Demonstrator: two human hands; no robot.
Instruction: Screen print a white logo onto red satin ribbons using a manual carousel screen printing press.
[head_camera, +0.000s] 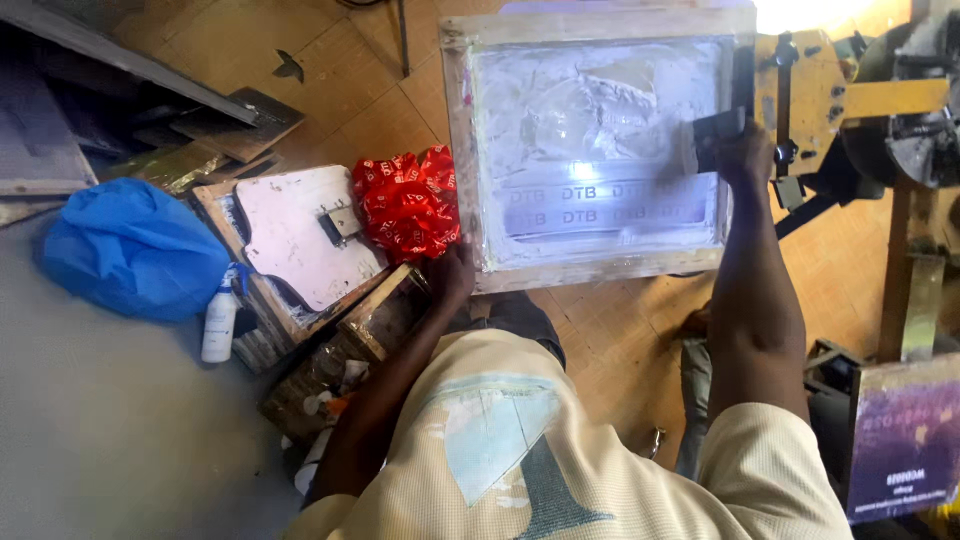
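A wooden-framed printing screen (460, 150) coated in white ink lies in front of me, hinged to a yellow metal press arm (812, 95) at the right. My right hand (745, 155) grips a dark squeegee (715, 130) resting on the mesh near the frame's right side. At the lower left corner of the frame my left hand (452, 275) holds the wood. A bunch of red printed fabric (408, 203) lies just left of the frame, beside that hand.
A pale platen board (300, 235) sits on stacked wood to the left. Next to it are a blue plastic bag (130, 245) and a white bottle (219, 322). Another screen (905, 440) with purple ink stands at lower right. The floor is wood parquet.
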